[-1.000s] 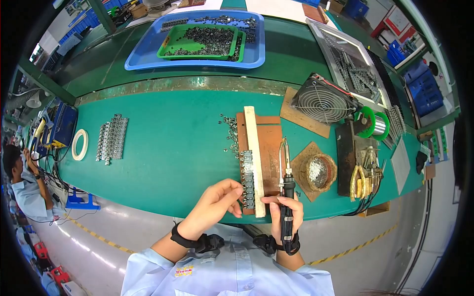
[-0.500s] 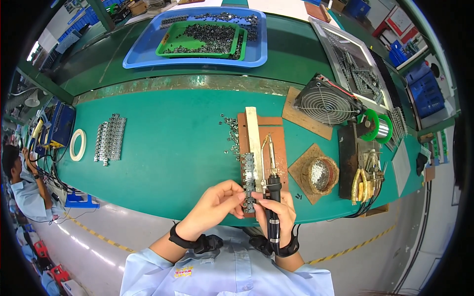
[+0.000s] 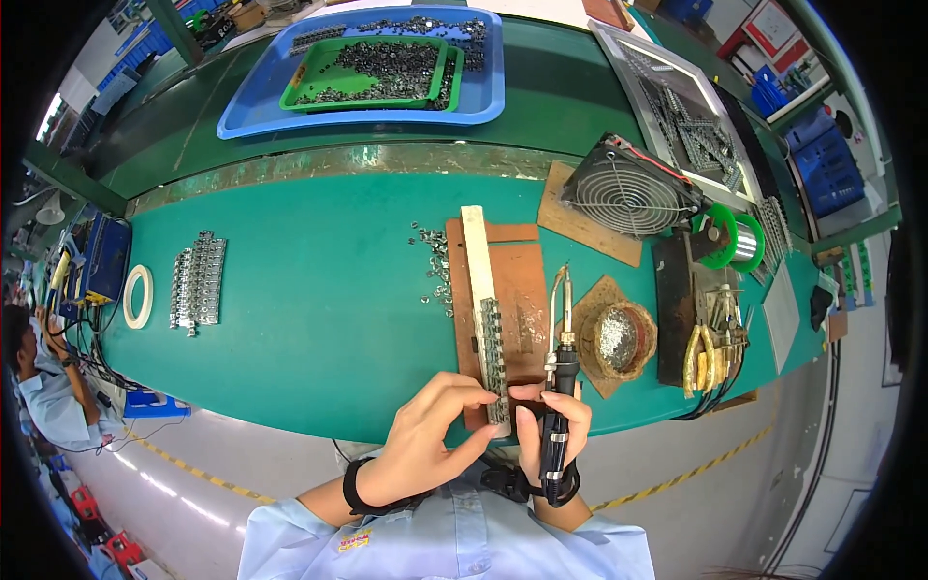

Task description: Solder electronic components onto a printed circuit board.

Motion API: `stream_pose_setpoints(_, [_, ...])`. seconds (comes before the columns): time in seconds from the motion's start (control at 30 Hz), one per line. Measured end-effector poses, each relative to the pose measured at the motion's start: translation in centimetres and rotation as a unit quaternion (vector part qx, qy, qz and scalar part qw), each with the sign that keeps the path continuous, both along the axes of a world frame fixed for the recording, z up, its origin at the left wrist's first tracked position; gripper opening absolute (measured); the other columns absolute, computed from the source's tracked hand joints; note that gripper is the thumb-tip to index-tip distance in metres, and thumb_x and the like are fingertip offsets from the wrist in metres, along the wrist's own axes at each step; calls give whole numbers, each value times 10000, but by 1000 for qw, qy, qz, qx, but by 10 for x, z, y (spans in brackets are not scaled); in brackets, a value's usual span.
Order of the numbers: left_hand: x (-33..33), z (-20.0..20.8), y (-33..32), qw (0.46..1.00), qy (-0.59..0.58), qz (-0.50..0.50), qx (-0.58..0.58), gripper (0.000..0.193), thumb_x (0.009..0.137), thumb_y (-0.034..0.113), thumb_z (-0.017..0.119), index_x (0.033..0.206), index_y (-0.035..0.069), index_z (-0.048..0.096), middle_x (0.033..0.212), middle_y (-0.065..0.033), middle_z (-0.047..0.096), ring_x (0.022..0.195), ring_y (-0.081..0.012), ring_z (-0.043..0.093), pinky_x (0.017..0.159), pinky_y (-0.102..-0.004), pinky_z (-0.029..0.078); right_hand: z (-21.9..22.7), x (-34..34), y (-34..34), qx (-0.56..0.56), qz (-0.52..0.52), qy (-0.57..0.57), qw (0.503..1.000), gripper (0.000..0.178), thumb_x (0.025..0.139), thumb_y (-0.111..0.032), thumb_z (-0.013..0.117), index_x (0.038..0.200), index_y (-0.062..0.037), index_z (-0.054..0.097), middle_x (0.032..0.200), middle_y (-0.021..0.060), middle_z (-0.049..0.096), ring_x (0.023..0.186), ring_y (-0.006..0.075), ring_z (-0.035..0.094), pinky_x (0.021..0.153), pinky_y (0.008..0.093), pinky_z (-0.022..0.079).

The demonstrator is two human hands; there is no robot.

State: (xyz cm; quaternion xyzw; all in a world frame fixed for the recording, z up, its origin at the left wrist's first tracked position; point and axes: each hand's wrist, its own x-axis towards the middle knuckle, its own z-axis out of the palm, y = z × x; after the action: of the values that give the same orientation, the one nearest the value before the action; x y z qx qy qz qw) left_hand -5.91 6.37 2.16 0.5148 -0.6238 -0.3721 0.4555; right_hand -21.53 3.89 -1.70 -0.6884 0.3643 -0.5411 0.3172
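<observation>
My left hand (image 3: 423, 440) pinches the near end of a row of small metal parts (image 3: 492, 353) between thumb and fingers. The row lies along a pale wooden bar (image 3: 476, 249), which rests slanted on a reddish-brown board (image 3: 520, 280). In my right hand (image 3: 577, 418) is a black-handled soldering iron (image 3: 560, 377), its tip pointing away from me and a thin tube running alongside. The iron stands right of the bar, apart from the metal parts. My right fingertips come close to the row's right side; whether they touch it I cannot tell.
Loose metal pieces (image 3: 437, 261) lie left of the board. To the right are a round pot (image 3: 643, 362), a fan (image 3: 628, 198), a solder wire spool (image 3: 717, 237) and pliers (image 3: 691, 360). Finished-looking metal strips (image 3: 198, 282) and a tape roll (image 3: 138, 297) lie left; a blue tray (image 3: 232, 124) stands behind.
The soldering iron has shifted right, away from the bar and board. The bar and its row now slant, and the row appears turned. My left hand has moved to the row's near end.
</observation>
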Motion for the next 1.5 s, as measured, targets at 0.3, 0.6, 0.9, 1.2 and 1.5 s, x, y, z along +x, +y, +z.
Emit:
stream_pose_setpoints(0.3, [-9, -10, 1, 992, -93, 29, -78, 314, 655, 48, 697, 946, 29, 581, 858, -68, 541, 704, -210, 539, 602, -302, 440, -4, 0, 6, 53, -33, 20, 998, 357, 769, 35, 557, 1065, -58, 379, 854, 143, 568, 784, 184, 541, 715, 295, 435])
stream_pose_setpoints(0.6, [-6, -5, -2, 984, -79, 66, -149, 283, 633, -1, 697, 898, 15, 599, 799, -74, 573, 672, -206, 545, 611, -303, 434, -4, -1, 7, 45, -34, 1, 998, 323, 787, 15, 542, 1053, -60, 377, 867, 154, 578, 793, 185, 542, 718, 300, 432])
stream_pose_setpoints(0.9, [1, 14, -13, 977, -28, 106, -184, 198, 669, -32, 662, 842, -10, 567, 757, -96, 599, 651, -223, 560, 678, -335, 453, -2, 0, 5, 21, -26, 15, 999, 297, 795, 0, 533, 1041, -62, 380, 854, 164, 593, 793, 200, 541, 764, 332, 410])
stream_pose_setpoints(1.2, [8, 17, -12, 975, -25, 147, -163, 200, 674, -6, 678, 849, 2, 583, 754, -95, 598, 678, -227, 562, 621, -297, 450, 1, 1, 3, 24, -8, 0, 1000, 279, 794, 4, 526, 1031, -65, 395, 863, 147, 597, 827, 209, 525, 792, 343, 392])
stream_pose_setpoints(1.5, [13, 19, -15, 979, 110, 152, -83, 169, 750, -23, 597, 899, -4, 518, 1109, -177, 500, 926, -209, 519, 794, -302, 405, 3, 0, -3, -16, -34, -23, 999, 284, 706, 43, 607, 948, -45, 486, 777, 121, 653, 738, 222, 549, 689, 318, 439])
